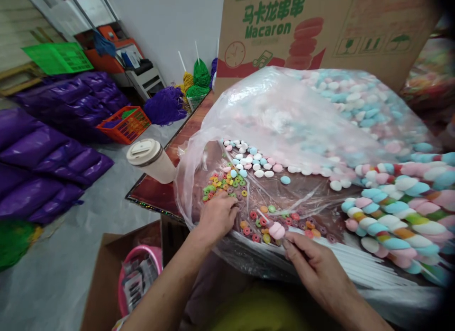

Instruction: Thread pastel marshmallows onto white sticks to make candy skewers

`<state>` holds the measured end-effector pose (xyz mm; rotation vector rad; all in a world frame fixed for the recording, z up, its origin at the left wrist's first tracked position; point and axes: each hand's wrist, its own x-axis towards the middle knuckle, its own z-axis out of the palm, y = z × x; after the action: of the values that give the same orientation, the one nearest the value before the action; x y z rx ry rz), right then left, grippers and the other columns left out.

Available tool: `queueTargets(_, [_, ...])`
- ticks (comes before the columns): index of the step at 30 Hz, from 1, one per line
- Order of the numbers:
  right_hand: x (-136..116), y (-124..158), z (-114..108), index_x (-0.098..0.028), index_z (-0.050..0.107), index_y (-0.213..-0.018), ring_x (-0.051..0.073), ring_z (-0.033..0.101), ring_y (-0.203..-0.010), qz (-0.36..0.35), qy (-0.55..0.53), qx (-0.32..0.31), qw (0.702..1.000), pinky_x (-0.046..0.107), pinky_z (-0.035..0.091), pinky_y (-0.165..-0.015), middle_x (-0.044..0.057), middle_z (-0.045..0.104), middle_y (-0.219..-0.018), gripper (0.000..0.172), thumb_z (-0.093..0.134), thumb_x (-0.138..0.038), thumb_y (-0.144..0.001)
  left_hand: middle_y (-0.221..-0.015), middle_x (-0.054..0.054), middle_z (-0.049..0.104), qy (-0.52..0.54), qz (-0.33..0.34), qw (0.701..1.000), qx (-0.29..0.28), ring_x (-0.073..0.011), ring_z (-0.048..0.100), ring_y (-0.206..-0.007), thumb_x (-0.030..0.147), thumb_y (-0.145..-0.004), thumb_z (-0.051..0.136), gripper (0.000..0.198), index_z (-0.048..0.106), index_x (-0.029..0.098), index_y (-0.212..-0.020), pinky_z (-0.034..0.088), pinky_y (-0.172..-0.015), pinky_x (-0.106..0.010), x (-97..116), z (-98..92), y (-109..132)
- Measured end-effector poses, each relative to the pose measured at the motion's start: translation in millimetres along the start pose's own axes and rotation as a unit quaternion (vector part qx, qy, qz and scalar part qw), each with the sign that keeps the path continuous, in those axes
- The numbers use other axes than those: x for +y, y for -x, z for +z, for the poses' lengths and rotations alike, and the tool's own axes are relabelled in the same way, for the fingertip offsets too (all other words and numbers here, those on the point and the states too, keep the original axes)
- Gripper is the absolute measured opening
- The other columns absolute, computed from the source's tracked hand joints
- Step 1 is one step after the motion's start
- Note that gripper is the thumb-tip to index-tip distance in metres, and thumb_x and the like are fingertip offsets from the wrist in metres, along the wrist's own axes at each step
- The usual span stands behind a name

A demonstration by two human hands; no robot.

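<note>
My right hand (316,262) pinches a skewer with a pink marshmallow (276,230) on it; a thin white stick end pokes out at the upper left. My left hand (218,215) is over the pile of small coloured cereal-like rings (227,181), its fingers curled down and partly hidden, so what they hold does not show. More red and orange rings (256,237) lie between the two hands. Below and right of them is a bundle of white sticks (359,264). Finished-looking marshmallow skewers (394,217) in pink, white and blue are stacked at the right.
A big clear bag (277,108) of marshmallows spills loose pieces (259,173) onto the table. Behind it stands a cardboard Macaron box (266,51). A lidded paper cup (152,160) is at the table's left edge. Below sits a box (95,283) holding a pink basin (122,283).
</note>
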<state>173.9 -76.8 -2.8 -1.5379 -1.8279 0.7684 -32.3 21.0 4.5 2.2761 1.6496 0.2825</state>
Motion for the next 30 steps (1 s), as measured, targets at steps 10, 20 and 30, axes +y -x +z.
queueTargets(10, [0, 4, 17, -0.018, 0.055, -0.081, 0.013, 0.056, -0.061, -0.040, 0.078, 0.008, 0.996, 0.023, 0.042, -0.059, 0.004, 0.061, -0.071, 0.021, 0.036, -0.023, -0.087, -0.057, 0.001, 0.061, 0.528, -0.201, 0.825, 0.016, -0.0116, 0.057, -0.051, 0.028, -0.067, 0.063, 0.017, 0.059, 0.014, -0.076, 0.047, -0.052, -0.023, 20, 9.3, 28])
queueTargets(20, [-14, 11, 16, -0.020, 0.056, -0.080, 0.017, 0.059, -0.052, -0.057, 0.277, 0.011, 0.959, 0.026, 0.036, -0.046, 0.003, 0.063, -0.067, 0.023, 0.035, -0.010, -0.080, -0.065, -0.001, 0.065, 0.458, -0.155, 0.871, 0.085, -0.0123, 0.060, -0.060, 0.017, -0.066, 0.057, 0.012, 0.064, 0.013, -0.075, 0.050, -0.059, -0.023, 41, 21.1, 41])
queueTargets(30, [-7, -10, 12, -0.017, 0.054, -0.078, 0.016, 0.057, -0.057, -0.065, 0.168, 0.080, 0.980, 0.026, 0.039, -0.055, 0.005, 0.061, -0.065, 0.025, 0.030, -0.016, -0.087, -0.065, 0.000, 0.062, 0.173, 0.116, 0.940, 0.272, -0.0107, 0.057, -0.060, 0.009, -0.072, 0.048, 0.014, 0.059, 0.018, -0.073, 0.046, -0.060, -0.021, 60, 15.0, 21])
